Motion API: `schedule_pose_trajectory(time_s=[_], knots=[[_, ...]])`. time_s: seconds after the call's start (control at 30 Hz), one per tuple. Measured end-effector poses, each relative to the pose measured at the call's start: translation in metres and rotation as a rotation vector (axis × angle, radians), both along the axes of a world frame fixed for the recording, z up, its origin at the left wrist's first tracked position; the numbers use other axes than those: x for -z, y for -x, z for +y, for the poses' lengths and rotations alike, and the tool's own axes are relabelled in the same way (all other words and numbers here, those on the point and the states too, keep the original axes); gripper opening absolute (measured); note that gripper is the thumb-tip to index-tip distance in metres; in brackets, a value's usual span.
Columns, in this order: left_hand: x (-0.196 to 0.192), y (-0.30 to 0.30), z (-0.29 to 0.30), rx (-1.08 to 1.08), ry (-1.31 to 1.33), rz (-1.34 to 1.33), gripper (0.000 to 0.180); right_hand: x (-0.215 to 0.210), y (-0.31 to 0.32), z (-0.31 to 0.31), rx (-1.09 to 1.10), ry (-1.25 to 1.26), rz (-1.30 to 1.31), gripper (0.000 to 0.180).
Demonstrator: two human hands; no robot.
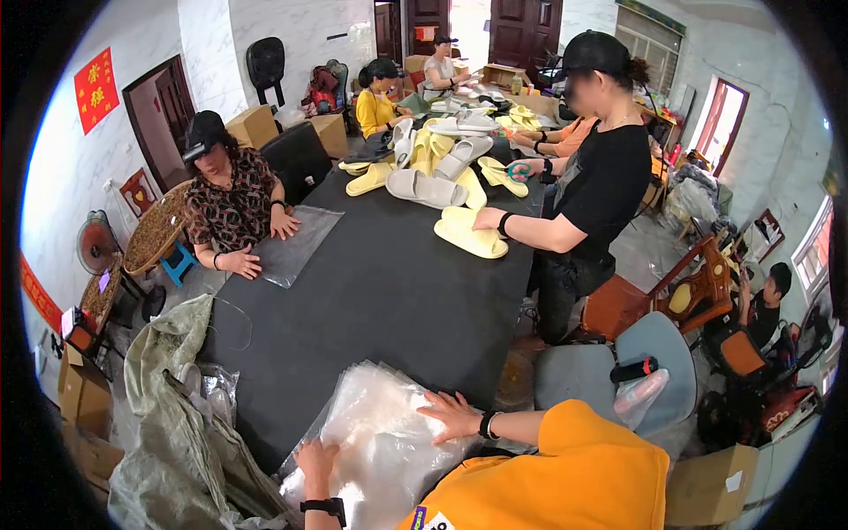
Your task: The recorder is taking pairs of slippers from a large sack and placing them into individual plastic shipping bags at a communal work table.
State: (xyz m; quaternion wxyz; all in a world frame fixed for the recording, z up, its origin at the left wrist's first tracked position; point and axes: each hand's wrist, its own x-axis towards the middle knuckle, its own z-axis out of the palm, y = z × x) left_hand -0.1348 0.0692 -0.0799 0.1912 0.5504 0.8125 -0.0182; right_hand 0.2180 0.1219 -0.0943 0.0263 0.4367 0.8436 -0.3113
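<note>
A stack of clear plastic bags point(375, 415) lies at the near edge of the dark table, under both my hands. My right hand point(451, 417) rests flat on the bags' right side, fingers spread. On their left edge is my left hand point(315, 461), its fingers curled in against the plastic; the fingertips are partly hidden. Across the table to the left, a person in a patterned shirt lays both hands point(265, 243) on a clear plastic sheet point(302, 243). At the right, a standing person in black holds small scissors point(519, 171) and touches a yellow slipper point(471, 234).
Yellow and grey slippers point(428, 187) are heaped at the far end of the black table point(353, 305). A pale woven sack point(177, 415) slumps against its left side. To the right stand a grey-blue chair point(658, 362) and a wooden chair point(698, 274). More people sit farther back.
</note>
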Motion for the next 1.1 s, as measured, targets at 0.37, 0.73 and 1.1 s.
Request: schedule_pose_trajectory(time_s=[0.37,0.73,1.1], knots=[[0.010,-0.025,-0.024,0.000,-0.500,0.148,0.043,0.024,-0.004,0.002,-0.019,-0.106,0.057,0.090],[0.008,-0.047,-0.035,0.055,-0.546,0.212,0.024,0.027,-0.009,0.002,-0.007,-0.093,0.101,0.092],[0.011,-0.066,-0.046,0.183,-0.595,0.209,0.032,0.016,-0.006,0.002,-0.014,-0.078,0.038,0.087]])
